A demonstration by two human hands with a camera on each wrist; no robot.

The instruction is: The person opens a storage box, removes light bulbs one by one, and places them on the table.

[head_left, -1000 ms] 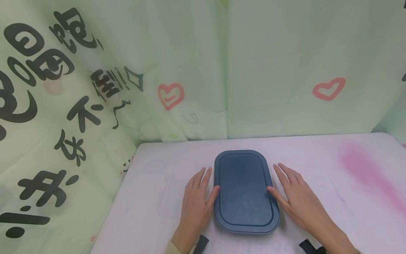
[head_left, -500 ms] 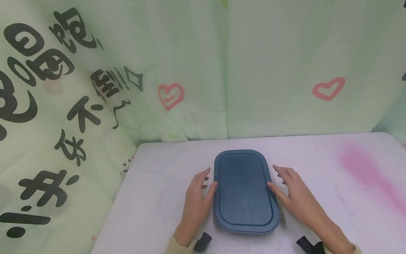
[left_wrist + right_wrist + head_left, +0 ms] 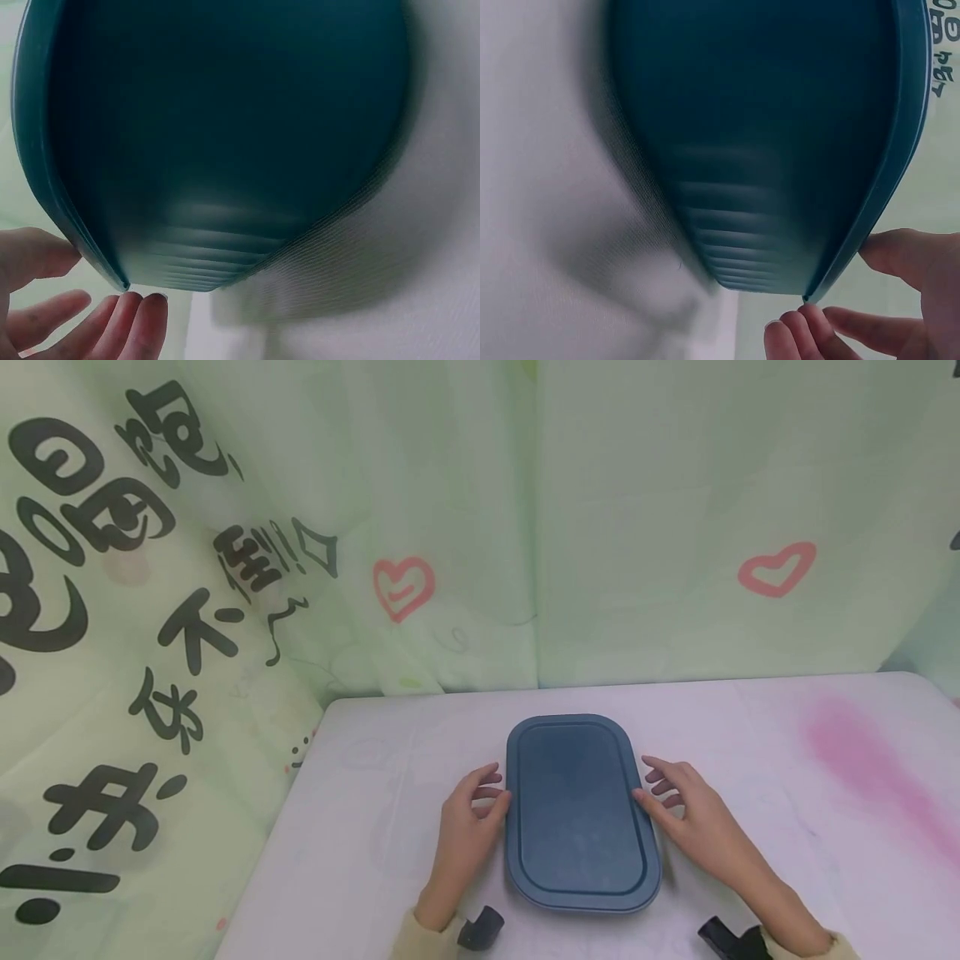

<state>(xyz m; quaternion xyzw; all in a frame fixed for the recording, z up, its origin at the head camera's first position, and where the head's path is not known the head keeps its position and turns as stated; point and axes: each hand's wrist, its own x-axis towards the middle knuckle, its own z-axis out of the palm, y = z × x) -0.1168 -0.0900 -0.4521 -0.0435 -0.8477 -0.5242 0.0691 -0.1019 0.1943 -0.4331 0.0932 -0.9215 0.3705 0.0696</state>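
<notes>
A dark blue rectangular container with a lid [image 3: 581, 810] stands on the table, its long side running away from me. My left hand [image 3: 468, 831] is at its left side, with the thumb at the lid's edge and the other fingers loosely bent beside the wall. On the opposite side my right hand [image 3: 697, 822] mirrors it, the thumb touching the lid's right edge. In the left wrist view the thumb [image 3: 37, 259] meets the rim, with the fingertips just below it. The right wrist view has the right thumb [image 3: 900, 255] against the rim and bent fingers underneath. Ridges mark the container's wall [image 3: 217, 247].
The table [image 3: 375, 827] has a whitish cover with a pink patch [image 3: 862, 752] at right. A pale green curtain [image 3: 637, 527] with red hearts hangs behind it, and one with black lettering [image 3: 112, 802] hangs on the left. Black wrist devices [image 3: 482, 928] are strapped at both cuffs.
The fingers of both hands have gone from nearly straight to loosely bent beside the container. The left hand has shifted slightly. The container has stayed in place.
</notes>
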